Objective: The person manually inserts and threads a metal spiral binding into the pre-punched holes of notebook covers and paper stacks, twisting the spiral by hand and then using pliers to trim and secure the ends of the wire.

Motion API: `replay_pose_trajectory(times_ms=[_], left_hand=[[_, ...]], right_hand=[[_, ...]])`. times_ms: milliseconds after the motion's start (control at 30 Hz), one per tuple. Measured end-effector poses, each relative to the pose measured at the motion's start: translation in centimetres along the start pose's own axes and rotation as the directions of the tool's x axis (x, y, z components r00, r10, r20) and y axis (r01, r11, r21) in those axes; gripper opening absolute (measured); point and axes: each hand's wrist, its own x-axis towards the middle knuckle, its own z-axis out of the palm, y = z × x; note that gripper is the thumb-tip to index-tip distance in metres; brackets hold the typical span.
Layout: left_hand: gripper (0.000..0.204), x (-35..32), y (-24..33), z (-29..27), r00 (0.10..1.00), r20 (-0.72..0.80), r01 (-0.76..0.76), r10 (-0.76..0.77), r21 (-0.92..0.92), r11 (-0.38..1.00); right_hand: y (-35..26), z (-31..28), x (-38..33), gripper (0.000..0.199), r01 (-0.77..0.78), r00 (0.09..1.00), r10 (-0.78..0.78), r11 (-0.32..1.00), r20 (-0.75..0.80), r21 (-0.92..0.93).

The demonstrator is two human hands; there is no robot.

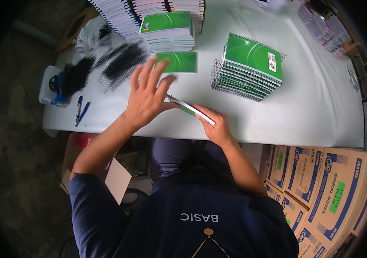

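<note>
Green notebook (190,110) on edge between right hand (216,126) grip and left hand (147,95)

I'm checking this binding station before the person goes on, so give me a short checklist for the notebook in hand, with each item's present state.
1. Notebook block held: ok, the right hand grips its near end, tilted on edge over the table.
2. Left hand free: ok, fingers spread, thumb by the block's far end.
3. Wire coil already in the block: cannot tell, only its thin edge shows.
4. Spare black coils in reach: ok, a loose pile lies at the person's left.
5. Room on the finished stack: ok, the bound green notebooks stand piled and apart from the hands.
6. Loose green cover: ok, flat beyond the left hand.
</note>
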Motion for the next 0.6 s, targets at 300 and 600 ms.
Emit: replay_pose_trajectory(times_ms=[300, 600], left_hand=[[0.106, -7.4, -0.5, 4.0, 0.912, -0.411, 0.11, -0.009, 0.223, 0.969], [0.101, -9.0, -0.5, 5.9, 0.793, -0.604, 0.086, -0.08, -0.019, 0.996]], right_hand=[[-1.1, 2.8, -2.7, 0.041, 0.107, 0.994, -0.107, 0.992, 0.013, -0.066], [-1.3, 3.7, -3.4, 0.046, 0.214, 0.974, -0.204, 0.972, 0.099, -0.097]])
